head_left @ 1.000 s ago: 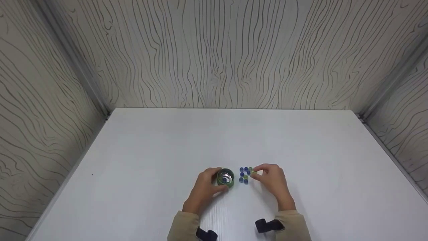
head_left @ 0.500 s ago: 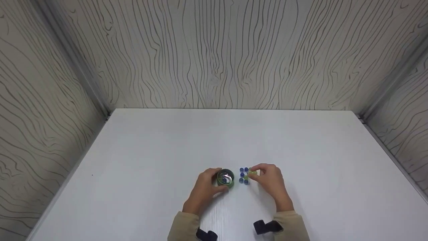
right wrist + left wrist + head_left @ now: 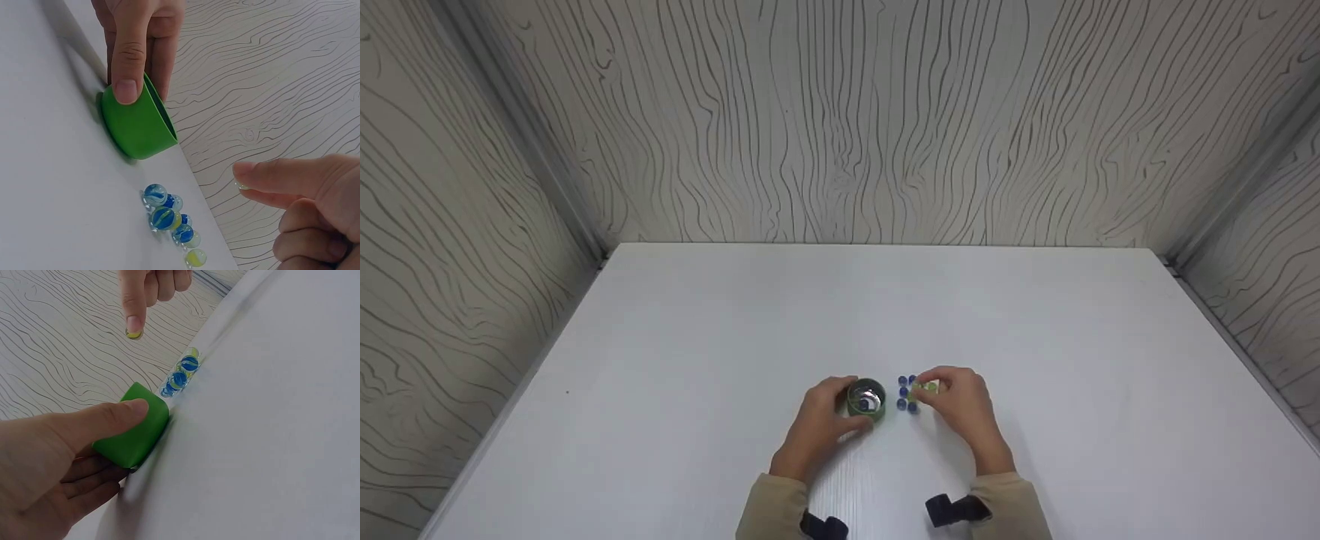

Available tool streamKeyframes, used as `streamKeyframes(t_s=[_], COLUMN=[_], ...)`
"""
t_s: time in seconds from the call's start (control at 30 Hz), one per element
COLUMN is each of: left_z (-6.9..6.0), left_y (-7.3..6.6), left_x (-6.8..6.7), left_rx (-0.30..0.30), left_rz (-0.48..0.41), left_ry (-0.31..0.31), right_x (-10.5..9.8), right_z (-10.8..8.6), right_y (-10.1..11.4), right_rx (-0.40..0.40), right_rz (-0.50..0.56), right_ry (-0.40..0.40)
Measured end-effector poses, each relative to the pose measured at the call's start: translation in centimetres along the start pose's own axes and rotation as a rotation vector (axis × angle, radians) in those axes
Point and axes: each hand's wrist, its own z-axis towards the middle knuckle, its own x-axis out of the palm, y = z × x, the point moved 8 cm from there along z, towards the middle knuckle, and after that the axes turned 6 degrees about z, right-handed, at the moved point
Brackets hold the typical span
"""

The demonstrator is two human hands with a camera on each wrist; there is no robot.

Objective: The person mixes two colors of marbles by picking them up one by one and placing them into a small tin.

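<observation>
My left hand [image 3: 816, 426] grips a small green cup [image 3: 138, 132] standing upright on the table, thumb on the near side and fingers behind. Inside the cup, a blue marble [image 3: 864, 405] shows against the shiny bottom. My right hand [image 3: 962, 405] pinches a yellowish glass marble [image 3: 134, 334] between thumb and forefinger, raised above the table; in the right wrist view the fingertips mostly cover it. Beneath that hand, beside the cup, lies a cluster of blue-swirled marbles [image 3: 163, 218] with a few yellow-green ones [image 3: 196, 258] among them.
The white table [image 3: 697, 322] stretches out around both hands. A wood-grain patterned panel [image 3: 840, 120] rises at its far edge, with similar panels at the left and right. Dark wrist straps [image 3: 960, 510] sit at both sleeves.
My right hand has shifted a little to the left, lifting a marble from the cluster's right side. My left hand and the cup have stayed in place.
</observation>
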Motion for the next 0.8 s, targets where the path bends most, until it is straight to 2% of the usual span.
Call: streamKeyframes(t_s=[0.47, 0.63, 0.8], left_z=[0.1, 0.2, 0.1], left_y=[0.1, -0.2, -0.3], left_x=[0.1, 0.0, -0.1], left_rx=[-0.002, 0.032, 0.039], left_rz=[0.018, 0.015, 0.014], left_ry=[0.004, 0.004, 0.000], right_x=[0.3, 0.4, 0.7], right_z=[-0.2, -0.3, -0.3], right_y=[0.4, 0.8, 1.2], right_rx=[-0.017, -0.051, -0.073], right_rz=[-0.007, -0.023, -0.020], right_ry=[-0.006, -0.025, -0.019])
